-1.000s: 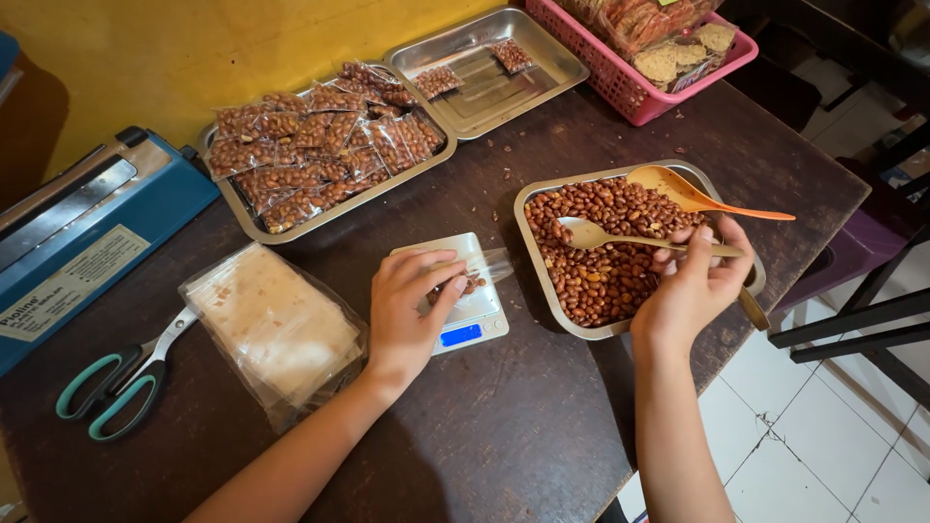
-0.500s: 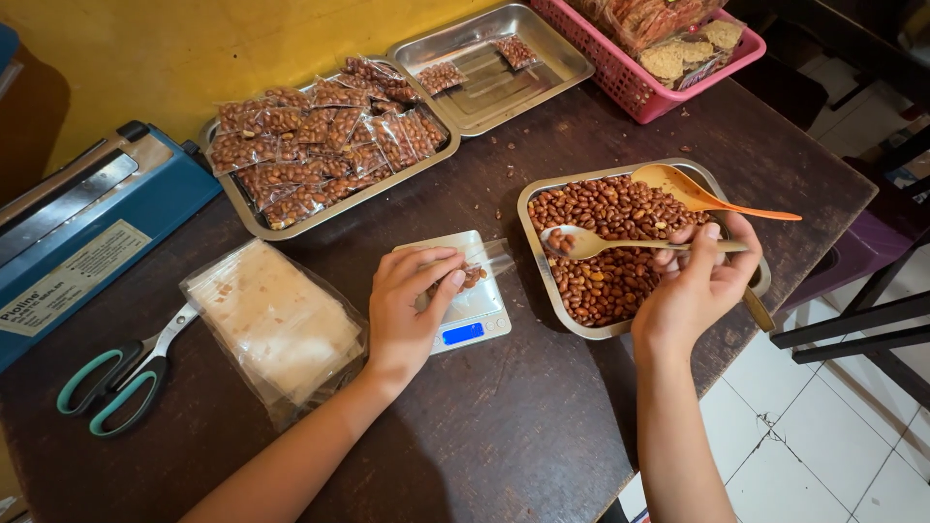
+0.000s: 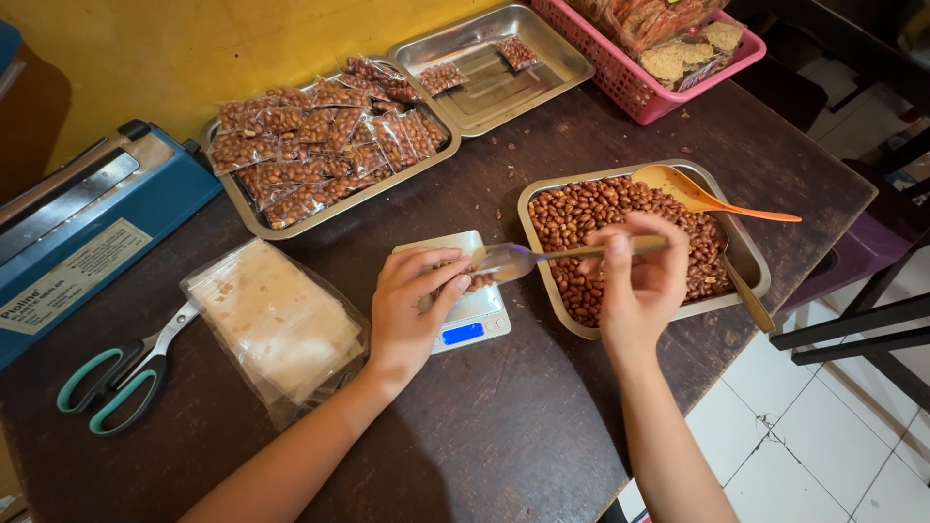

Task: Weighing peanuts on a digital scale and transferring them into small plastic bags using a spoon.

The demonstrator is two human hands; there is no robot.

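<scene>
My left hand (image 3: 415, 308) rests on a small white digital scale (image 3: 468, 322) and holds open a little clear plastic bag (image 3: 463, 282) with a few peanuts in it. My right hand (image 3: 639, 281) grips a metal spoon (image 3: 513, 260), whose bowl is at the bag's mouth above the scale. Just right of the scale stands a steel tray of loose brown peanuts (image 3: 591, 221).
An orange plastic spoon (image 3: 699, 197) lies in the peanut tray. A steel tray of filled peanut bags (image 3: 320, 136) and another tray (image 3: 494, 58) sit behind. A stack of empty clear bags (image 3: 271, 320), scissors (image 3: 121, 373), a blue heat sealer (image 3: 77, 228) are left; a pink basket (image 3: 668, 68) back right.
My right hand lifted the spoon out of the peanut tray and carried it left to the bag on the scale. My left hand stayed on the bag.
</scene>
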